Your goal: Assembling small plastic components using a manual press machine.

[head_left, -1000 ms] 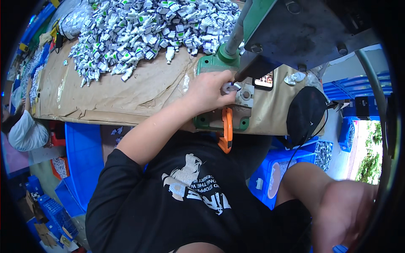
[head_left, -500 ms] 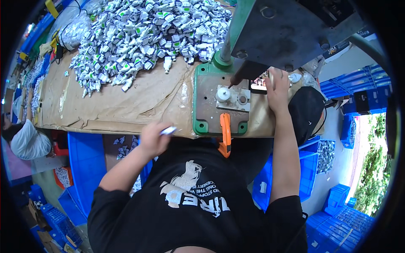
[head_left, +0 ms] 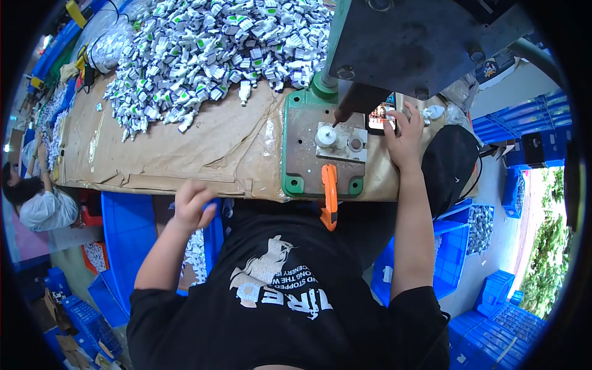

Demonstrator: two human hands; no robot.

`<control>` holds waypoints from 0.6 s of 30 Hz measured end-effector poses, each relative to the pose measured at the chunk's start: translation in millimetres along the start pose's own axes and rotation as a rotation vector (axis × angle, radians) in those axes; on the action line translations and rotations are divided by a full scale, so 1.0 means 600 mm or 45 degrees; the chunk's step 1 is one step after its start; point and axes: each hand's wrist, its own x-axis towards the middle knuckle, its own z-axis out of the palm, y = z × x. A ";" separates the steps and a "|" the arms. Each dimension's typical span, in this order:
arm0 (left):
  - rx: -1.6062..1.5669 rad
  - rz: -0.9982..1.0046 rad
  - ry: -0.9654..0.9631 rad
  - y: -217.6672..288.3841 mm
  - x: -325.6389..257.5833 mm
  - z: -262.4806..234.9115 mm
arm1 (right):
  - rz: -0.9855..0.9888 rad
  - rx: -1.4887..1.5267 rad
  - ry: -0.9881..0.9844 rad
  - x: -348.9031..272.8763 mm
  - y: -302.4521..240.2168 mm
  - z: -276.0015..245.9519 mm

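Note:
My left hand is over the front edge of the table, its thumb and forefinger loosely apart with nothing in them. A blurred small white-and-blue piece shows just right of it, above a blue bin. My right hand rests with spread fingers on the phone, the thumb over its lit screen. Left of the phone, the green press carries a metal block with a round white holder under the rod. An orange-handled tool lies across the press's front edge.
A large heap of white-and-blue plastic pieces covers the back of the paper-topped table. A black cap sits at the right. Blue bins stand below the table's edge. Another person works at the far left.
My left hand has moved left and let go of the small white-and-blue piece it held. My right hand's fingers have shifted and spread at the phone.

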 end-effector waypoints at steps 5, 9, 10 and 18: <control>0.285 -0.398 0.021 -0.031 0.230 0.083 | 0.120 0.217 0.015 0.005 -0.004 -0.004; 0.577 -0.653 0.030 -0.078 0.304 0.144 | 0.123 -0.033 -0.197 0.007 -0.011 -0.005; 0.575 -0.649 0.032 -0.082 0.314 0.143 | 0.105 -0.153 -0.279 0.008 -0.011 -0.004; 0.037 -0.817 -0.069 -0.064 0.298 0.126 | 0.104 0.376 0.106 -0.001 0.019 0.003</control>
